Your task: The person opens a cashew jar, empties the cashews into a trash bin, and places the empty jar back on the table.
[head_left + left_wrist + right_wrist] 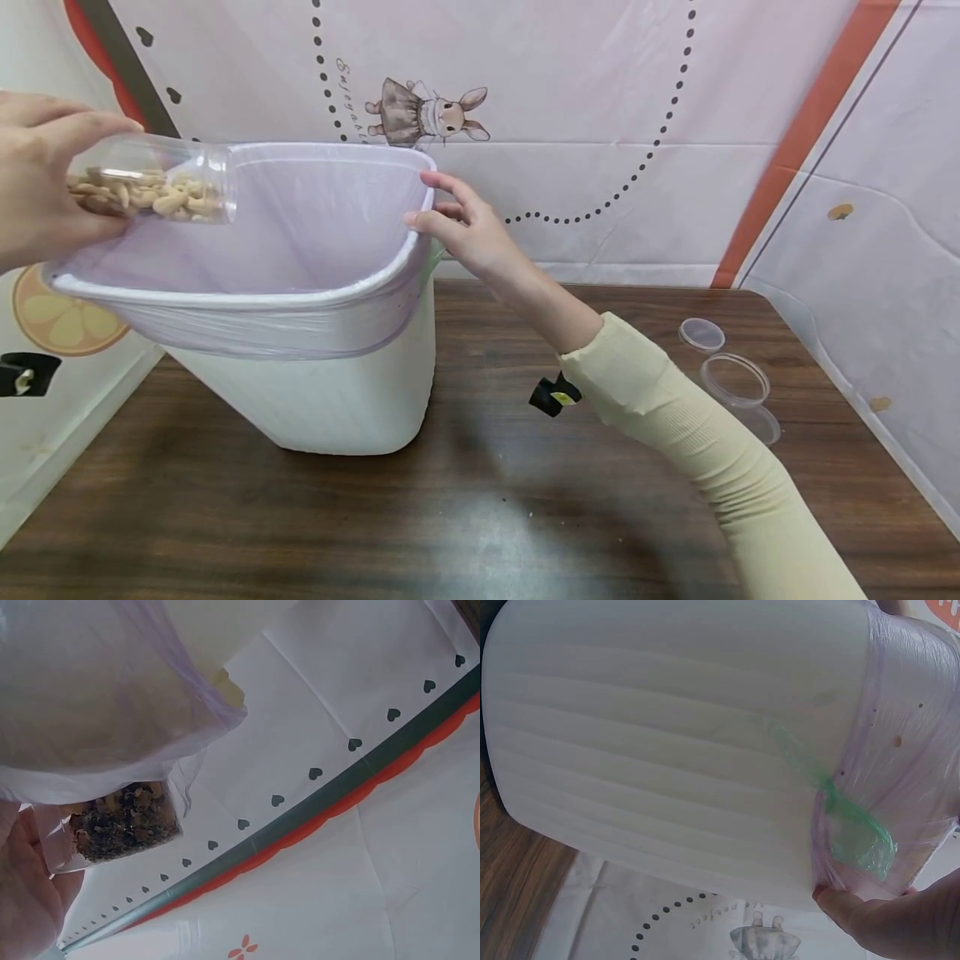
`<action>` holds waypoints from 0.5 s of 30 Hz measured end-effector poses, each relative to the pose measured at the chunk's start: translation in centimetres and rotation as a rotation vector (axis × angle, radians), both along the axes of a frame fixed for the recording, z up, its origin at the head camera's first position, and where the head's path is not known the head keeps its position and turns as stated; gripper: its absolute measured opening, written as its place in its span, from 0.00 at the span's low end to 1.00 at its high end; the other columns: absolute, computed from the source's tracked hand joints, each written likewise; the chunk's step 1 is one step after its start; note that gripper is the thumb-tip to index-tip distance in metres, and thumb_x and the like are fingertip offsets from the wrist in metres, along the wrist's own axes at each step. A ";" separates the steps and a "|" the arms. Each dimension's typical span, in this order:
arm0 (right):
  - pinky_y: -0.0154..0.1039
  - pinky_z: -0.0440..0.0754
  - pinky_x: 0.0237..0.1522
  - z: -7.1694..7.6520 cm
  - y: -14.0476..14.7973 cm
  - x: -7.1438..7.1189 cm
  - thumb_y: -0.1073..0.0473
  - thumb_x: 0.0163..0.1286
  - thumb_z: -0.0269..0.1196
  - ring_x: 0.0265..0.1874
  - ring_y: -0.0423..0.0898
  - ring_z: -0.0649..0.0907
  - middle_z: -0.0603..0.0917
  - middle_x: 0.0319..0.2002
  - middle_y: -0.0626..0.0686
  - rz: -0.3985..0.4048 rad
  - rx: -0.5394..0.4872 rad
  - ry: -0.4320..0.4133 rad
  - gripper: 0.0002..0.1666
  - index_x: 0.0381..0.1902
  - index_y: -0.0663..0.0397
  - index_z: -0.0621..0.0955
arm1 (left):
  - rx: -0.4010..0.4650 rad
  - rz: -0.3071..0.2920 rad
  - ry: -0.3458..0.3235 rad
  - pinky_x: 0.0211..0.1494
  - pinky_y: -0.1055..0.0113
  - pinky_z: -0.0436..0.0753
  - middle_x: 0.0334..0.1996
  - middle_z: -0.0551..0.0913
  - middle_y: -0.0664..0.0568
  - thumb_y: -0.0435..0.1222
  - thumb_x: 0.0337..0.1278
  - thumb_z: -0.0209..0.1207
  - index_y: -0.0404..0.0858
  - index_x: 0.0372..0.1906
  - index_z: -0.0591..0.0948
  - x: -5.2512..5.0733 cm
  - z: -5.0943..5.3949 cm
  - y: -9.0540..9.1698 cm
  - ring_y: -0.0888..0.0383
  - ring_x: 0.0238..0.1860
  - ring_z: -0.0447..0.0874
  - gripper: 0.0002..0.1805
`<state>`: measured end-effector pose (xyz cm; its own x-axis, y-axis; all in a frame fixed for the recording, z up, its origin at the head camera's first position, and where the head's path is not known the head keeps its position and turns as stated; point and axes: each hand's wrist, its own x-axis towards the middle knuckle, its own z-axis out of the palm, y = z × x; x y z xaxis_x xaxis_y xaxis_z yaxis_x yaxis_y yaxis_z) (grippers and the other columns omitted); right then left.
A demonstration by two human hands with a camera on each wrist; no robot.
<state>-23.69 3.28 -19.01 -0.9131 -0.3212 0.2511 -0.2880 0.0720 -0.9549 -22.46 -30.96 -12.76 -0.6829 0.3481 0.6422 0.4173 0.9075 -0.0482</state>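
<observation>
My left hand [52,171] grips a clear plastic jar [228,187] lying sideways over the left part of a white trash bin's [352,408] rim. Pale nuts [168,200] lie along the jar's lower side, and its mouth points right, over the bin's opening. In the left wrist view the jar [112,832] looks dark inside, partly covered by the hanging bag. A thin lilac bag [277,325] lines the bin and folds down over its rim. My right hand [476,229] holds the bin's right rim, fingertips on the bag-covered edge.
Two clear discs and a ring-shaped clear lid [735,379] lie at the right of the brown wooden table [480,517]. Green plastic film [862,840] hangs on the bin's side. A printed cloth [562,100] covers the wall behind.
</observation>
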 end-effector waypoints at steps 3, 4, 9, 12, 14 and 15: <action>0.39 0.72 0.53 0.0 0.0 0.0 0.54 0.61 0.58 0.52 0.43 0.75 0.74 0.55 0.55 0.000 0.001 0.003 0.36 0.67 0.44 0.61 | -0.006 -0.007 0.001 0.67 0.51 0.50 0.52 0.69 0.27 0.19 0.10 0.66 0.28 0.53 0.72 -0.1 0.1 0.1 0.33 0.61 0.58 0.44; 0.39 0.72 0.53 0.0 0.0 0.0 0.54 0.61 0.58 0.52 0.43 0.75 0.74 0.55 0.55 0.000 0.001 0.003 0.36 0.67 0.44 0.61 | -0.007 -0.009 0.001 0.67 0.51 0.50 0.52 0.69 0.27 0.19 0.10 0.65 0.29 0.53 0.72 -0.1 0.1 0.1 0.33 0.61 0.58 0.44; 0.39 0.72 0.53 0.0 0.1 0.0 0.53 0.61 0.58 0.52 0.43 0.75 0.74 0.55 0.55 -0.005 0.007 0.006 0.36 0.67 0.44 0.61 | -0.062 -0.013 0.017 0.67 0.50 0.50 0.50 0.71 0.28 0.19 0.09 0.66 0.30 0.52 0.72 -0.4 0.1 0.2 0.32 0.59 0.61 0.43; 0.39 0.72 0.53 0.0 0.1 0.0 0.53 0.61 0.58 0.52 0.44 0.75 0.73 0.55 0.55 -0.010 0.012 0.008 0.36 0.67 0.44 0.61 | -0.093 -0.011 0.024 0.68 0.51 0.50 0.50 0.71 0.28 0.19 0.09 0.66 0.30 0.51 0.73 -0.6 0.1 0.1 0.32 0.58 0.61 0.43; 0.39 0.71 0.53 0.0 0.1 0.0 0.53 0.61 0.58 0.52 0.44 0.74 0.73 0.55 0.55 -0.011 0.012 0.005 0.36 0.67 0.44 0.61 | -0.105 -0.015 0.032 0.68 0.51 0.50 0.50 0.72 0.29 0.19 0.08 0.66 0.31 0.51 0.73 -0.8 0.0 0.0 0.32 0.58 0.62 0.43; 0.39 0.72 0.53 0.0 0.1 0.0 0.54 0.61 0.58 0.52 0.44 0.74 0.73 0.56 0.55 -0.014 0.012 0.002 0.36 0.67 0.43 0.62 | -0.110 -0.015 0.033 0.68 0.51 0.51 0.50 0.72 0.29 0.19 0.08 0.66 0.31 0.51 0.73 -0.8 0.0 0.0 0.33 0.58 0.62 0.43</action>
<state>-23.68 3.33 -19.03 -0.9169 -0.3117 0.2494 -0.2891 0.0876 -0.9533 -23.27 -30.99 -12.74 -0.6559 0.4275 0.6221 0.4272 0.8897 -0.1610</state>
